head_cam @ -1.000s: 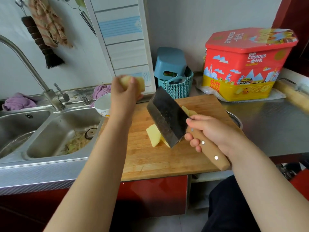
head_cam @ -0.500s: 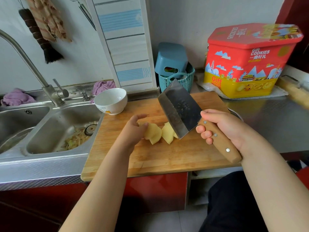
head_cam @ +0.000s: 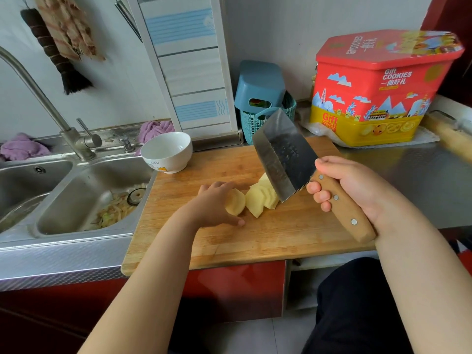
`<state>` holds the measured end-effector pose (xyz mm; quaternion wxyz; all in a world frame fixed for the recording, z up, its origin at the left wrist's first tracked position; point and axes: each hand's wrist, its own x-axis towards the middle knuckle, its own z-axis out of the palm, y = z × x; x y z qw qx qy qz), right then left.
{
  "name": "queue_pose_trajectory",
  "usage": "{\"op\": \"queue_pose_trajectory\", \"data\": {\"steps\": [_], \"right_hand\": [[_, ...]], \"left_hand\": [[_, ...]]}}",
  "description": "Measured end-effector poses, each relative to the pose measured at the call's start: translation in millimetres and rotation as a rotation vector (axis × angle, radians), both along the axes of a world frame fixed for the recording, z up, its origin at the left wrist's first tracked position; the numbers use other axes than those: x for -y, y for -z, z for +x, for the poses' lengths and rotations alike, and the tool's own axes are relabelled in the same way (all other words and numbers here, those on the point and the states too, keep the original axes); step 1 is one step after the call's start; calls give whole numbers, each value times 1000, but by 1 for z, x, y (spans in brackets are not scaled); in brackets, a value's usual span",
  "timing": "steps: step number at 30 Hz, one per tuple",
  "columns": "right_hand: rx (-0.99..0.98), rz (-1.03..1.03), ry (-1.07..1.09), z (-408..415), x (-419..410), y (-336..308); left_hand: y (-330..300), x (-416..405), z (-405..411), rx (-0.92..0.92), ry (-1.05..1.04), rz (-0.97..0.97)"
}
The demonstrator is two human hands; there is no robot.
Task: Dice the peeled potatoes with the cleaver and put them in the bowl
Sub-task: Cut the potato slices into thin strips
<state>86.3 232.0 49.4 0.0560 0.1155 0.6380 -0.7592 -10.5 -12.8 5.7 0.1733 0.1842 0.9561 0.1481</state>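
Observation:
Pale yellow potato slices (head_cam: 261, 199) lie fanned in the middle of the wooden cutting board (head_cam: 255, 236). My left hand (head_cam: 217, 205) lies against the leftmost potato piece (head_cam: 234, 204), fingers curved over its top and thumb on the board. My right hand (head_cam: 350, 185) grips the wooden handle of the cleaver (head_cam: 281, 159), whose dark blade hangs tilted above the right end of the slices. A white bowl (head_cam: 167, 152) stands at the board's far left corner; its inside is hidden from here.
A double steel sink (head_cam: 76, 195) with peelings lies left of the board, tap (head_cam: 38, 98) above it. A teal basket (head_cam: 265, 113) and a red and yellow cookie tin (head_cam: 378, 90) stand behind. Steel counter (head_cam: 408, 180) extends right.
My left hand came down from beside the bowl, where it held a potato piece aloft, to the slices on the board. The cleaver lifted slightly and shifted right.

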Motion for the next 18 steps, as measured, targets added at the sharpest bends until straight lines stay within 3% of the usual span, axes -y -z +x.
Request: {"op": "queue_pose_trajectory", "data": {"steps": [7,12,18], "right_hand": [[-25,-12,38,4,-7,2],[-24,-14,67,6,-10,4],[-24,-5,69,8,-12,4]], "left_hand": [[0,-4,-5,-47,31,73],[2,-10,3,-17,-31,374],[8,-40,14,-133,-57,190]]}}
